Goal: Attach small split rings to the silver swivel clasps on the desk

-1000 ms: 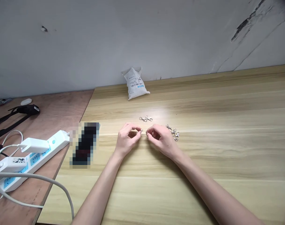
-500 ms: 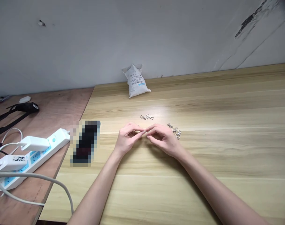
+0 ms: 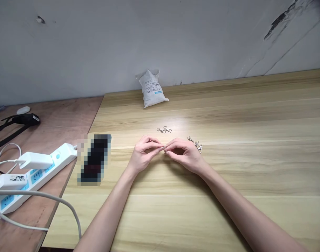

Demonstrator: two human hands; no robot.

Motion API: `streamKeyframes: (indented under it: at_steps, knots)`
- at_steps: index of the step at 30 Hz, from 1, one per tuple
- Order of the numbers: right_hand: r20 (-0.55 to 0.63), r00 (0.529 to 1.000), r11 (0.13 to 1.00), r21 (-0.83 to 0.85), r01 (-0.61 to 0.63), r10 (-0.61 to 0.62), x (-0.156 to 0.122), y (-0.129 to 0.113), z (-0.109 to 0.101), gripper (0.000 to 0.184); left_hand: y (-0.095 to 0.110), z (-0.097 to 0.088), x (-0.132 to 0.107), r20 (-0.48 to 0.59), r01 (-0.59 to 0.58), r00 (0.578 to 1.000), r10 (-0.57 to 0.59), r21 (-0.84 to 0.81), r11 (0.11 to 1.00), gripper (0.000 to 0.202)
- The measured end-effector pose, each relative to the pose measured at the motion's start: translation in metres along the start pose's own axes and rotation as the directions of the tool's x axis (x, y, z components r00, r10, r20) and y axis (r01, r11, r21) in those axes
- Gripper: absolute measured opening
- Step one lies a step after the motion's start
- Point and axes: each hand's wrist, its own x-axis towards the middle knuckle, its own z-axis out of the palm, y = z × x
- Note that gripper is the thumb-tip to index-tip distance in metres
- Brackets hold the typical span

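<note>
My left hand and my right hand rest on the light wooden table, fingertips pinched together and meeting over a tiny metal piece. Both hands are closed on it; what exactly it is I cannot make out. A joined pair of small metal clasps lies just beyond my hands. A little heap of more metal clasps lies right behind my right hand.
A small white labelled pouch leans by the wall. A blurred dark object lies to the left near the table's edge. On the adjoining brown table sit a white power strip with plugs and cables, and black straps.
My two hands have come together: a second ago their fingertips were slightly apart, now they touch over the small piece. The view has shifted slightly.
</note>
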Motion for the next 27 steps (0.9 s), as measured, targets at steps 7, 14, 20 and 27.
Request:
streamKeyframes:
  at_steps: [7, 14, 20, 27]
  knots:
    - [-0.055, 0.997, 0.974, -0.223, 0.042, -0.055, -0.0032, 0.0018, 0.0034, 0.011, -0.0014, -0.0009, -0.0003, -0.053, 0.013, 0.999, -0.009, 0.077, 0.997, 0.012]
    - [-0.197, 0.973, 0.992, -0.013, -0.124, 0.119, -0.0050, 0.0023, 0.0006, 0.007, 0.0019, 0.0009, 0.0012, -0.080, -0.150, 0.977, 0.197, 0.395, 0.906, 0.010]
    - [-0.210, 0.966, 0.988, 0.026, -0.149, 0.151, -0.0043, 0.0025, 0.0004, 0.005, 0.0064, 0.0028, 0.0001, -0.053, -0.271, 0.935, 0.350, 0.530, 0.804, 0.011]
    - [-0.167, 0.984, 0.998, -0.013, -0.069, 0.066, -0.0019, 0.0025, -0.0009, 0.010, 0.0080, 0.0022, 0.0007, -0.099, -0.280, 0.910, 0.403, 0.569, 0.773, 0.011]
